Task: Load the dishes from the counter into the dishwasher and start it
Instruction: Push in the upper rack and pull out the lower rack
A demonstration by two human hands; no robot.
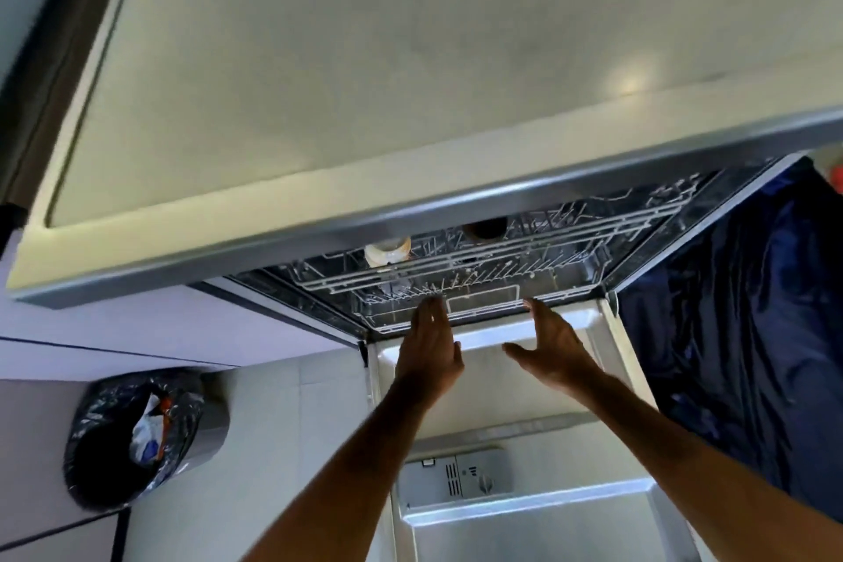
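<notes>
The dishwasher stands open under the pale counter (365,59), its steel door (524,529) folded down toward me. Inside, the wire racks (483,274) sit pushed in; the upper one holds a pale cup (387,252) lying on its side and a dark round cup (486,227). My left hand (431,345) reaches flat toward the front edge of the lower rack, fingertips at its rim. My right hand (552,345) is beside it with fingers spread, close to the rack front. Neither hand holds anything.
A detergent compartment (456,477) sits in the door panel. A bin with a black liner (132,434) and rubbish stands on the floor at left. Dark blue glossy sheeting (748,324) hangs at the right of the dishwasher.
</notes>
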